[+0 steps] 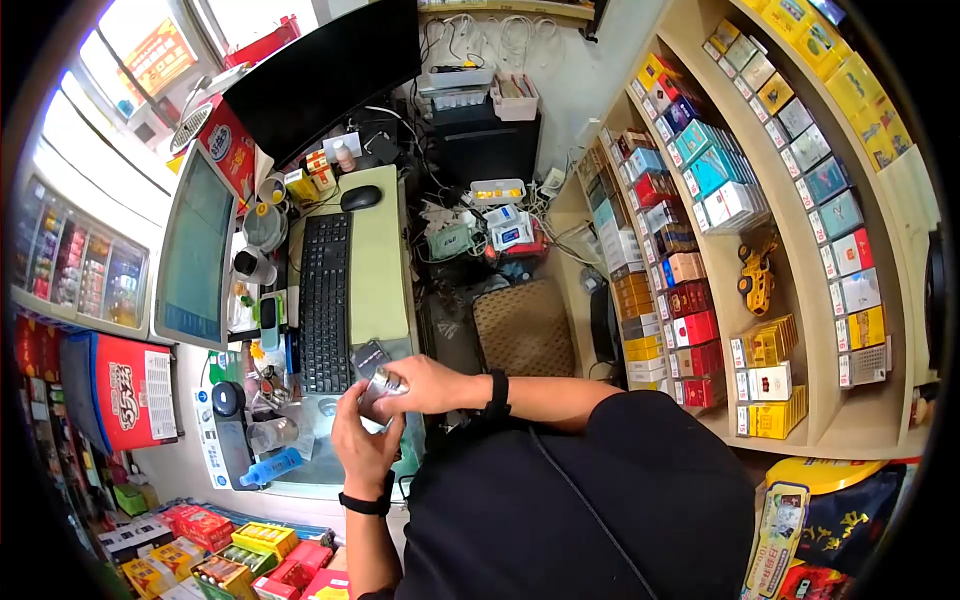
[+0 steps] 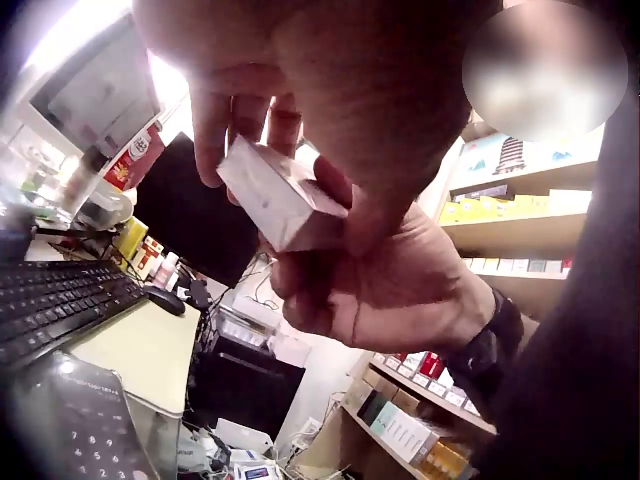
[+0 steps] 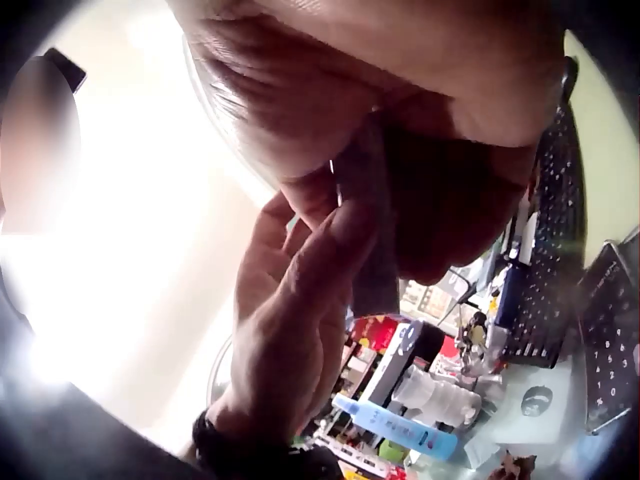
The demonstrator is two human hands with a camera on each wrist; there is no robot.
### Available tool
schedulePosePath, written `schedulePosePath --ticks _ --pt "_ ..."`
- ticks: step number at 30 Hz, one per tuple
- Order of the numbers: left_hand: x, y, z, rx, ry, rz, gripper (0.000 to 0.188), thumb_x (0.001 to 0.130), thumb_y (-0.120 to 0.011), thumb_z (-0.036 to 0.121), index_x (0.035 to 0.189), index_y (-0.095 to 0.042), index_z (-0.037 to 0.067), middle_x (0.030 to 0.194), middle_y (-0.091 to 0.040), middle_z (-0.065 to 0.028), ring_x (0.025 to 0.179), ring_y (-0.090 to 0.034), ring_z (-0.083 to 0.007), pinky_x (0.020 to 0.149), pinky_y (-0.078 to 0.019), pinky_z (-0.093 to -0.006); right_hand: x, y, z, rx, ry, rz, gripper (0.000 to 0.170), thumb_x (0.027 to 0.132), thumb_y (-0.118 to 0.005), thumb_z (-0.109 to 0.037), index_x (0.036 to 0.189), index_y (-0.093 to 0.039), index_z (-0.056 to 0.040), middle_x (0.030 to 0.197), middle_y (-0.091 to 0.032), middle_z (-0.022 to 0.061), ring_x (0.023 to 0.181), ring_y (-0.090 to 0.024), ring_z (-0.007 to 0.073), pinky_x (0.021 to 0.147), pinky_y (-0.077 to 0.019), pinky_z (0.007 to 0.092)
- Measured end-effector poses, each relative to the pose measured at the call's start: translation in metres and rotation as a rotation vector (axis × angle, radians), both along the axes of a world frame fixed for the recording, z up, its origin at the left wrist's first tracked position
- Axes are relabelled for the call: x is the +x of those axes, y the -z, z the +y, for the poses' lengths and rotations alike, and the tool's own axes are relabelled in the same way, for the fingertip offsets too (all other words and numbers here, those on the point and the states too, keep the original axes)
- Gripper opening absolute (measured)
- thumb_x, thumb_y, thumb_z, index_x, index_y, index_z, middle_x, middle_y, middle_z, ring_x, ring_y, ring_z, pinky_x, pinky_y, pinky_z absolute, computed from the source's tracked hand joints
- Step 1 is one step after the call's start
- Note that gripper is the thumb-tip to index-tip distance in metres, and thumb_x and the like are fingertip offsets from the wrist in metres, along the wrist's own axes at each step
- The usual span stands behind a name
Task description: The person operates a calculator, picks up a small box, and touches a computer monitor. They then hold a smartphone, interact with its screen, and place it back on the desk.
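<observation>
The left hand [image 1: 366, 440] and the right hand [image 1: 432, 385], fingers curled, grip one small box [image 2: 270, 205] near the black keyboard [image 1: 326, 300].

Head: high, facing down
Left wrist: close, toward wall [image 2: 325, 372]
Right wrist: close, probably toward desk [image 3: 545, 445]
Wrists share: box [image 2: 280, 205], keyboard [image 2: 60, 305]

Blk kybd [image 1: 325, 290] along L side of pale-grn mat [image 1: 380, 260]; blk mouse [image 1: 361, 197] on mat's far end. Lg dark monitor [image 1: 320, 75] behind, lit screen [image 1: 195, 255] to L. Blue btl [image 1: 270, 467] lying nr clear jar [image 1: 272, 434]. Brn seat [image 1: 525, 325] R of mat, then shelf unit [image 1: 850, 425] w/ packs [image 1: 715, 165] in rows, yel toy vehicle [image 1: 757, 277] among them.
</observation>
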State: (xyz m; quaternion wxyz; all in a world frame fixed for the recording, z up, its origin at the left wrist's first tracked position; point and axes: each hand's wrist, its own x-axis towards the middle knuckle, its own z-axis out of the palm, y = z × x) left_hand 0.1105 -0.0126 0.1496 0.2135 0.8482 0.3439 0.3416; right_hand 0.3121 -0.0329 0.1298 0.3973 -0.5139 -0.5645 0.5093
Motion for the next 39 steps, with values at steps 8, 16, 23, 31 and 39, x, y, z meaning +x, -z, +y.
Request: schedulePosePath --ticks 8,16,23,31,39 --pt "-0.042 0.027 -0.006 -0.29 -0.141 0.077 0.075 0.084 -0.087 0.01 0.149 -0.05 0.001 0.138 -0.063 -0.0176 0.116 -0.067 -0.0306 0.101 -0.0527 -0.0411 0.171 0.039 -0.018 -0.059 0.552 -0.321 0.058 0.093 -0.08 -0.047 0.12 -0.063 0.0024 0.122 -0.071 0.0174 0.101 -0.071 0.025 0.086 -0.0582 0.0405" --pt "-0.104 0.074 -0.04 -0.443 -0.323 -0.083 0.06 0.092 -0.081 0.01 0.143 -0.053 -0.002 0.132 -0.065 -0.0167 0.106 -0.067 -0.0258 0.096 -0.0529 -0.039 0.358 -0.018 -0.113 0.111 1.216 -1.272 0.039 0.093 -0.075 -0.039 0.105 -0.064 -0.004 0.089 -0.072 0.0177 0.092 -0.068 0.0436 0.078 -0.0527 0.0557" --pt "-0.097 0.073 -0.038 -0.462 -0.312 -0.097 0.053 0.094 -0.078 0.008 0.141 -0.055 -0.002 0.132 -0.064 -0.0157 0.107 -0.067 -0.0247 0.097 -0.0523 -0.0382 0.397 -0.009 -0.116 -0.075 1.216 -1.49 0.04 0.093 -0.074 -0.034 0.109 -0.062 0.0005 0.112 -0.07 0.0249 0.108 -0.065 0.045 0.09 -0.0522 0.0569" --pt "-0.098 0.071 -0.038 -0.467 -0.307 -0.079 0.048 0.096 -0.077 0.012 0.138 -0.057 -0.001 0.131 -0.064 -0.0147 0.107 -0.067 -0.0252 0.096 -0.0522 -0.0378 0.428 -0.006 -0.118 -0.402 1.291 -1.294 0.043 0.097 -0.069 -0.032 0.119 -0.058 0.0038 0.11 -0.073 0.0316 0.107 -0.069 0.0506 0.092 -0.0533 0.0595" --pt "-0.1 0.075 -0.039 -0.467 -0.295 -0.082 0.048 0.096 -0.075 0.007 0.139 -0.057 0.0 0.134 -0.065 -0.0142 0.106 -0.068 -0.0228 0.095 -0.0536 -0.0366 0.444 0.009 -0.135 -0.208 1.247 -1.221 0.043 0.094 -0.072 -0.021 0.128 -0.06 0.0035 0.111 -0.073 0.0312 0.108 -0.069 0.0501 0.095 -0.0544 0.0552"
